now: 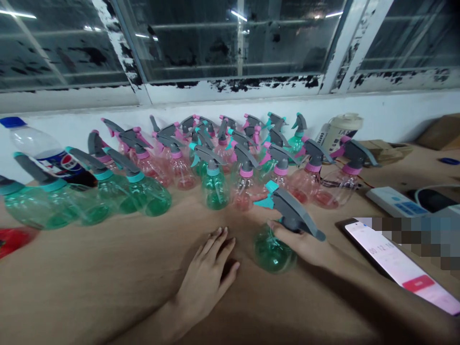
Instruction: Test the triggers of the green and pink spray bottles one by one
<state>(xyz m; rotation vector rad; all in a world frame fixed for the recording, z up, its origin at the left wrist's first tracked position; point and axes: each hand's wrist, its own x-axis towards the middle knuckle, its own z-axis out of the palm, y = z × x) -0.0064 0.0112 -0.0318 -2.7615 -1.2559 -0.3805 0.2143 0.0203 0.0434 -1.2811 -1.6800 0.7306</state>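
My right hand (304, 245) grips a green spray bottle (273, 251) with a grey and teal trigger head (292, 211), standing on the brown table (108, 278) in front of me. My left hand (208, 275) lies flat on the table just left of that bottle, fingers stretched out and holding nothing. Behind them stand several green spray bottles (143, 191) at the left and several pink ones (244, 187) in the middle and right, all with grey triggers.
A phone (402, 266) with a lit timer screen lies at the right. A Pepsi bottle (50, 155) lies at the far left, a red object (12, 239) at the left edge. A white device (397, 201), a jar (338, 132) and cardboard boxes sit at the back right, below the window wall.
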